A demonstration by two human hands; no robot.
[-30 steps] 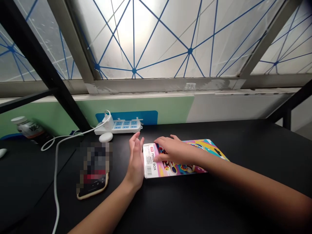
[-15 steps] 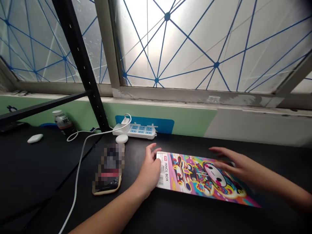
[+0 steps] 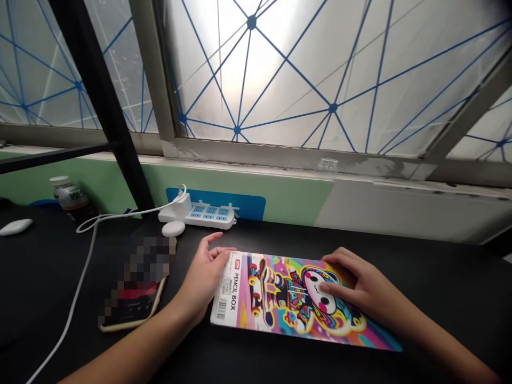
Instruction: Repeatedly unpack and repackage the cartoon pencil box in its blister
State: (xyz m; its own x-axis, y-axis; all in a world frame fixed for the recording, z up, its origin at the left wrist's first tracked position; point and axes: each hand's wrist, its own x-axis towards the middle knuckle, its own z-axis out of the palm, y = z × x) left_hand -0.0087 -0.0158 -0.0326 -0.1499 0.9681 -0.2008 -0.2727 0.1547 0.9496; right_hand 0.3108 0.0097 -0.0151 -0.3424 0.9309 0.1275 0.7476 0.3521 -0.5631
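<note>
Left hand touches the labelled short end; right hand has its thumb on top, fingers at the far edge; whether either grips, I cannot tell. Spanning these 2 hands, the pencil box lies long axis crosswise at the worktop.

Right bare hand: over label end of flat, rectangular, multicoloured box marked PENCIL BOX a second ago; now at the opposite end, thumb on the print. White-faced cartoon figure, then mostly covered, now largely exposed. Left bare hand: thumb, upright then, now lowered to box's label edge.
</note>
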